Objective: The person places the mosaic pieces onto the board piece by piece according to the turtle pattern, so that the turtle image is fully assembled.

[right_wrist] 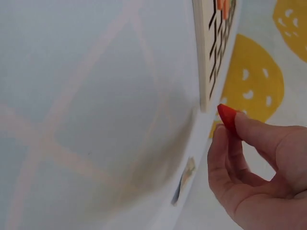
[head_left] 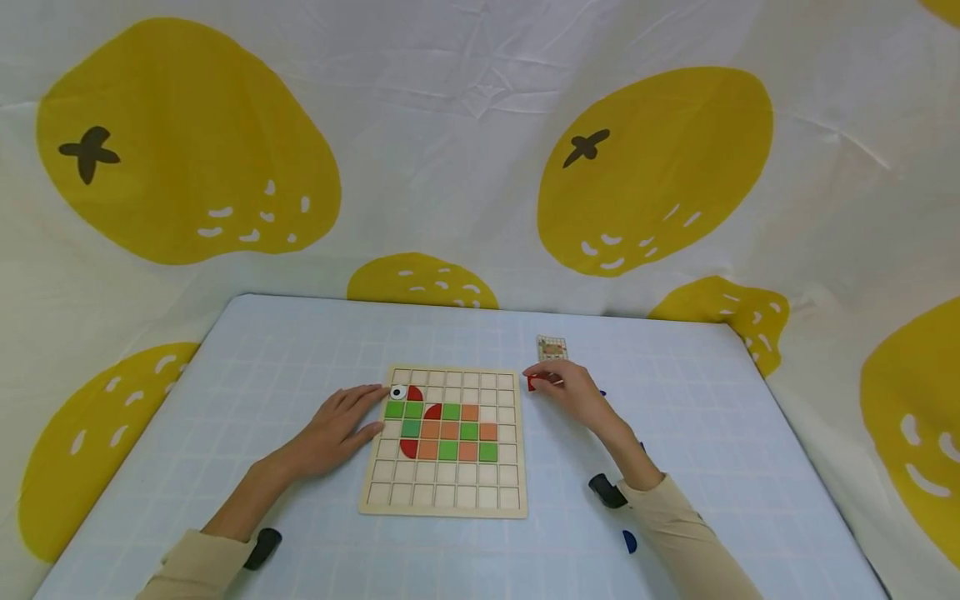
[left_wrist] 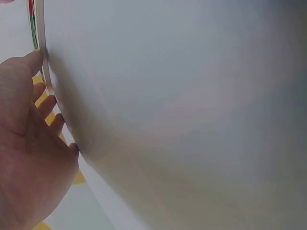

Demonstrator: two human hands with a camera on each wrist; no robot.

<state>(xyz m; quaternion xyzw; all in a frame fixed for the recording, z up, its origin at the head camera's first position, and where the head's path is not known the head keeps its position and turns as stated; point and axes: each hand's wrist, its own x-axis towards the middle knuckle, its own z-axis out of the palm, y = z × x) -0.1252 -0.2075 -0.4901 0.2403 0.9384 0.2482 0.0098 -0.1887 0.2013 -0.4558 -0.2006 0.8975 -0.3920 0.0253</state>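
A light wooden grid board [head_left: 435, 497] lies on the table, with green and orange square tiles, red quarter-round tiles and an eye tile [head_left: 398, 392] set in its upper and middle cells. My left hand [head_left: 337, 429] rests at the board's left edge, fingers extended, its fingertips beside the eye tile. Just past the board's upper right corner, my right hand [head_left: 576, 393] pinches a small red tile [right_wrist: 227, 118] between thumb and fingers. Part of that tile is covered by the fingertips.
Behind the right hand lies a small picture card [head_left: 552, 347]. A dark blue rounded piece [head_left: 629, 542] sits near the right sleeve, and other blue bits peek out along the right forearm. Black wrist devices [head_left: 262, 548] show at both cuffs. A lemon-print cloth [head_left: 442, 167] hangs behind the table.
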